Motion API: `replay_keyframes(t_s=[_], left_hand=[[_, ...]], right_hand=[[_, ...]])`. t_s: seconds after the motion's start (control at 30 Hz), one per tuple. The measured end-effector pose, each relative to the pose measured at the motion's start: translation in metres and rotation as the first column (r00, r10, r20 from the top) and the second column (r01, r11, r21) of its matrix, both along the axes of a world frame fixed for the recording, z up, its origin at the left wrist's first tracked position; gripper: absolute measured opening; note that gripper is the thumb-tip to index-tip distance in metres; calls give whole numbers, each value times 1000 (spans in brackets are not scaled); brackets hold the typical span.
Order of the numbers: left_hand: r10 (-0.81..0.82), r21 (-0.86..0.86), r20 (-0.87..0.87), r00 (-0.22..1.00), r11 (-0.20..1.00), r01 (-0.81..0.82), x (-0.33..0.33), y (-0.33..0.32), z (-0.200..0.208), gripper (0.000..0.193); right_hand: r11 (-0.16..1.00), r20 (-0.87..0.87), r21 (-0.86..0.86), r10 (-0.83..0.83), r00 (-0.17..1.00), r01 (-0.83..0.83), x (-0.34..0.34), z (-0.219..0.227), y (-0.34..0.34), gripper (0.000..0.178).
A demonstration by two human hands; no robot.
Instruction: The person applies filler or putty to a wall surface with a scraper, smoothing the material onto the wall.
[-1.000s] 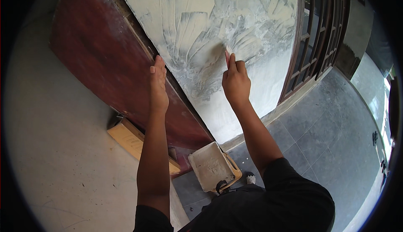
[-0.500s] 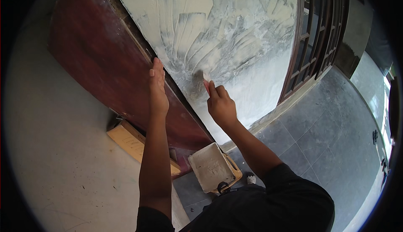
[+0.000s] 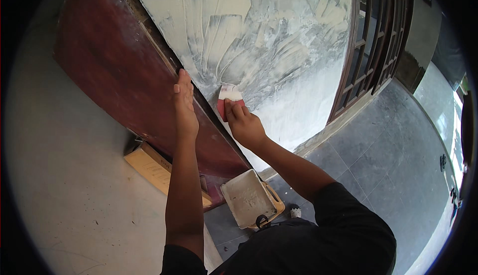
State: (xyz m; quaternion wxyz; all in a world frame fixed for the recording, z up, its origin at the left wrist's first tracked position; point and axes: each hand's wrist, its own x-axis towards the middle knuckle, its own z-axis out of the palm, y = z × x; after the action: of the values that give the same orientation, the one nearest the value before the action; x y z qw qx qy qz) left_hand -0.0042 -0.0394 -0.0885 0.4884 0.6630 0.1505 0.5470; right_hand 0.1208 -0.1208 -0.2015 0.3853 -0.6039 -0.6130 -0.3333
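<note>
My right hand (image 3: 246,128) grips a putty knife (image 3: 230,95) with a red handle and a wide blade carrying whitish filler. The blade's edge rests on or very near the wall (image 3: 279,31), which is smeared with cream and white filler in streaks over grey patches. My left hand (image 3: 185,106) is raised with its fingers stretched out, against or close to the edge of the dark red door (image 3: 114,61). A dark gap runs between door and wall.
Below my hands stands a pale rectangular tub (image 3: 246,195) coated with filler, on a yellow stool-like support (image 3: 276,201). A cardboard box (image 3: 154,165) lies by the door's foot. Right of the wall is a brown-framed window (image 3: 363,41), with grey floor tiles (image 3: 383,150) beneath.
My right hand has moved left and slightly down, turning the putty knife so its wide face shows. My left hand has stayed at the door edge.
</note>
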Motion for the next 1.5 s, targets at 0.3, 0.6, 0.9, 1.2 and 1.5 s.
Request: replay_keyframes(t_s=[0.3, 0.6, 0.9, 1.2, 1.5], left_hand=[[-29, -4, 18, 999, 1000, 29, 6, -4, 1, 78], [-74, -6, -20, 997, 997, 74, -10, 4, 1, 81], [-37, 32, -57, 998, 999, 39, -4, -2, 6, 82], [-65, 40, 128, 990, 997, 60, -14, 0, -20, 79], [61, 0, 126, 990, 998, -61, -18, 4, -88, 76]], right_hand=[[950, -156, 127, -265, 951, 286, 48, 73, 17, 53], [989, 91, -5, 147, 985, -147, -4, -7, -6, 55], [952, -130, 97, -277, 952, 290, 65, 52, 17, 54], [968, -142, -236, 54, 988, -87, -5, -38, -21, 54], [989, 268, 131, 30, 963, -67, 18, 79, -13, 59]])
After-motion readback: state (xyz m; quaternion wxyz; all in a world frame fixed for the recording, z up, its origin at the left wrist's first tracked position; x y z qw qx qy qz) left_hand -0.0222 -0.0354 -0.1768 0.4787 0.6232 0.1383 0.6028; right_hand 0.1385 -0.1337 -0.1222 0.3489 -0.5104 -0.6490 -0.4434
